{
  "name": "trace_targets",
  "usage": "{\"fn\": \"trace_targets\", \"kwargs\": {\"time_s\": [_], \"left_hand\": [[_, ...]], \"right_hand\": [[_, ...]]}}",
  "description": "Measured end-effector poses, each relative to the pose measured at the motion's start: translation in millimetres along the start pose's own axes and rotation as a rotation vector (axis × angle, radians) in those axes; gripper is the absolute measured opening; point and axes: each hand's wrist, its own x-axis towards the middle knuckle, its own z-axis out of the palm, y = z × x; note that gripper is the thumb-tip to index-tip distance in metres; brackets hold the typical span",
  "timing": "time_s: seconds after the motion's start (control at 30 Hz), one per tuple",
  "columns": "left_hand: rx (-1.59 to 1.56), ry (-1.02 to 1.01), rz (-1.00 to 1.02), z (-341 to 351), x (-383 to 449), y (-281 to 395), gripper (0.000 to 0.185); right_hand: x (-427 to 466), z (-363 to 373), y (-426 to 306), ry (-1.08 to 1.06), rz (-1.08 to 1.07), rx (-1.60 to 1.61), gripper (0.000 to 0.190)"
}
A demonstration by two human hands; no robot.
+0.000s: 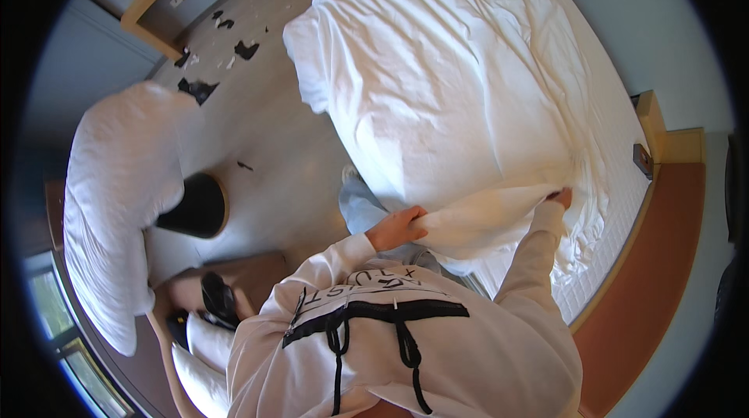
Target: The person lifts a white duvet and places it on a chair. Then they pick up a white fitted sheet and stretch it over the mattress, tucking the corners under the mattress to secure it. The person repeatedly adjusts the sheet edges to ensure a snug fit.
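Note:
A rumpled white bed sheet (433, 84) covers most of the bed, with many folds running along it. My left hand (399, 228) has its fingers closed on the sheet's near edge, close to my body. Farther right, my right hand (560, 198) grips the same edge, its fingers partly hidden by the cloth. Between both hands a raised fold of the sheet hangs taut. Bunched fabric lies beside my right forearm, and past it the quilted white mattress (623, 236) shows along the headboard side.
A reddish-brown headboard (649, 283) borders the bed on the right, with a small dark box (642, 161) nearby. At left are a white duvet (123, 184), a black round-topped object (199, 207) and white pillows (199, 374). Black scraps (246, 50) litter the floor.

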Motion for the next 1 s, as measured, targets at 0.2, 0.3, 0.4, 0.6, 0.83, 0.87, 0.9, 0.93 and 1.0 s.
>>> {"fn": "trace_targets", "kwargs": {"time_s": [0.2,0.3,0.4,0.6,0.83,0.87,0.9,0.93,1.0], "left_hand": [[-0.409,0.149,-0.126,-157,39,8,0.044],[-0.731,0.399,-0.164,-243,57,25,0.051],[-0.976,0.277,-0.076,-311,75,36,0.061],[-0.838,-0.333,-0.626,-375,140,31,0.064],[0.214,-0.932,-0.748,-422,221,35,0.055],[0.324,-0.950,-0.843,-429,230,38,0.064],[0.350,-1.015,-0.825,-430,240,39,0.066],[0.369,-1.074,-0.807,-429,247,38,0.068],[0.234,-0.947,-1.047,-421,263,29,0.069]], "right_hand": [[-125,316,46,-0.461,-0.719,-0.330,0.030],[-249,386,95,-1.062,-0.397,-0.097,0.024],[-332,393,110,-1.561,-0.354,-0.166,0.028],[-369,421,107,-1.700,0.198,-0.708,0.027],[-402,490,143,-1.060,-0.011,-0.591,0.020],[-411,501,147,-1.008,-0.092,-0.607,0.016],[-418,512,150,-0.990,-0.036,-0.592,0.016],[-425,523,152,-0.969,0.009,-0.576,0.015],[-436,538,151,-0.945,0.038,-0.602,0.017]]}}
